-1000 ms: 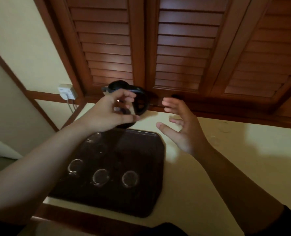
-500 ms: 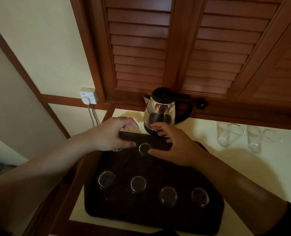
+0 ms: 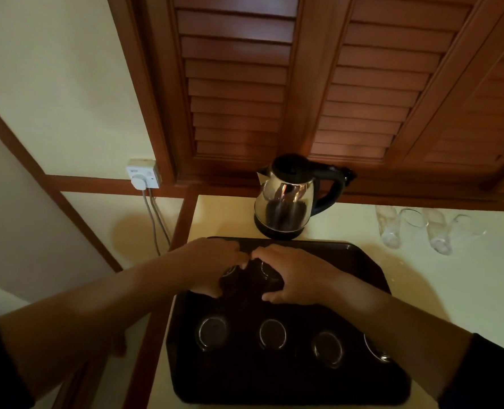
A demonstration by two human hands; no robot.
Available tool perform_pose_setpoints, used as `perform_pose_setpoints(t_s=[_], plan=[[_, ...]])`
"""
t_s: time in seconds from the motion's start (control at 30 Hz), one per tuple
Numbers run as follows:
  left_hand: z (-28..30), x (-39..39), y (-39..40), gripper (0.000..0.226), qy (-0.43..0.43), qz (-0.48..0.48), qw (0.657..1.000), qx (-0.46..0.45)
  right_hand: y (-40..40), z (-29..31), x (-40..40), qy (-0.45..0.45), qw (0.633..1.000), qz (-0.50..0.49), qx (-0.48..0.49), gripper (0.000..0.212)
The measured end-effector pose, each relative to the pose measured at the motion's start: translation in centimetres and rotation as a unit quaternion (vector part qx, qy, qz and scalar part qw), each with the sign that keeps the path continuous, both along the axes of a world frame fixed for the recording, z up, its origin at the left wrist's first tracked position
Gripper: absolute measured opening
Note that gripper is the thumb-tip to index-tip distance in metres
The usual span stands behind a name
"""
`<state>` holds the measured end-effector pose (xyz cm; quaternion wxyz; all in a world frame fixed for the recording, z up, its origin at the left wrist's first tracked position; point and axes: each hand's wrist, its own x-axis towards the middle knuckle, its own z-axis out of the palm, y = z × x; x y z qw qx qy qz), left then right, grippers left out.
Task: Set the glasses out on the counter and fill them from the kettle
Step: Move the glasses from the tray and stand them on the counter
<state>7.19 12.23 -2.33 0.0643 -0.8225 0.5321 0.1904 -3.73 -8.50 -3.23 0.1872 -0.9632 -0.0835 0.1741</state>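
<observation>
A dark tray [image 3: 362,252] lies on the cream counter [image 3: 451,290]. Several clear glasses stand bottom-up in its front row, among them one glass [image 3: 272,333]. In the back row, my left hand [image 3: 206,264] curls round one glass [image 3: 230,270]. Beside it, my right hand [image 3: 298,276] curls round another glass [image 3: 266,273]. My fingertips almost meet between the two. The steel kettle [image 3: 286,199], with a black lid and handle, sits on its base just behind the tray. Two more clear glasses [image 3: 389,228] [image 3: 438,234] are on the counter at the right.
Louvred wooden shutters [image 3: 239,84] rise straight behind the kettle. A wall socket [image 3: 143,175] with cables hanging down is to the left, past the counter's wooden edge post [image 3: 182,225]. Bare counter lies to the right of the tray.
Both hands have come down from in front of the kettle onto the two back-row glasses on the tray. The view has shifted, and the kettle and the counter glasses now show.
</observation>
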Motion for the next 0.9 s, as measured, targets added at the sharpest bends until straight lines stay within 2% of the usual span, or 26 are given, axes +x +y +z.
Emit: perform_pose_setpoints(t_s=[0.1, 0.2, 0.3, 0.37, 0.43, 0.47, 0.5, 0.57, 0.63, 0.67, 0.7, 0.73, 0.8, 0.83, 0.9], plan=[[0.2, 0.8, 0.0, 0.060, -0.015, -0.018, 1.000, 0.007, -0.2, 0.4, 0.2, -0.005, 1.000, 0.002, -0.006, 0.056], [0.6, 1.6, 0.3, 0.061, 0.004, 0.023, 1.000, -0.014, -1.4, 1.0, -0.4, -0.019, 0.999, -0.021, 0.025, 0.049], [1.4, 2.2, 0.5, 0.051, 0.065, 0.101, 0.987, -0.105, -3.2, 1.8, -1.7, -0.046, 0.987, -0.089, 0.127, 0.048], [1.6, 2.5, 0.8, 0.040, 0.108, 0.161, 0.957, -0.215, -4.7, 2.1, -2.6, -0.072, 0.964, -0.148, 0.208, 0.046], [2.0, 2.4, 0.6, 0.043, 0.162, 0.247, 0.909, -0.293, -6.3, 2.5, -3.6, -0.093, 0.931, -0.206, 0.286, 0.047], [2.2, 2.1, 0.4, 0.049, 0.211, 0.300, 0.873, -0.321, -7.2, 2.7, -4.1, -0.104, 0.914, -0.229, 0.319, 0.048], [2.4, 1.6, -0.1, 0.057, 0.276, 0.351, 0.823, -0.351, -7.9, 3.0, -4.7, -0.114, 0.897, -0.249, 0.348, 0.050], [2.8, 0.3, -1.8, 0.065, 0.413, 0.429, 0.694, -0.405, -9.4, 3.7, -6.1, -0.119, 0.863, -0.278, 0.405, 0.053], [3.6, -1.3, -3.8, 0.049, 0.515, 0.476, 0.560, -0.442, -10.8, 4.2, -7.3, -0.103, 0.825, -0.296, 0.470, 0.054], [4.0, -2.0, -4.7, 0.046, 0.548, 0.486, 0.509, -0.452, -11.5, 4.3, -7.9, -0.094, 0.805, -0.305, 0.500, 0.055], [4.1, -2.7, -5.8, 0.049, 0.575, 0.480, 0.477, -0.461, -12.4, 4.3, -8.5, -0.087, 0.787, -0.310, 0.527, 0.059], [4.5, -3.6, -7.0, 0.059, 0.594, 0.467, 0.457, -0.469, -13.1, 4.5, -9.0, -0.082, 0.768, -0.314, 0.552, 0.067], [4.7, -5.4, -9.4, 0.090, 0.610, 0.435, 0.447, -0.488, -14.8, 4.8, -10.0, -0.074, 0.733, -0.322, 0.594, 0.077], [4.7, -6.1, -10.6, 0.102, 0.609, 0.421, 0.451, -0.499, -15.6, 5.0, -10.5, -0.068, 0.711, -0.327, 0.619, 0.075], [4.9, -8.0, -13.3, 0.109, 0.590, 0.399, 0.469, -0.522, -17.2, 5.7, -11.7, -0.045, 0.646, -0.346, 0.679, 0.056]])
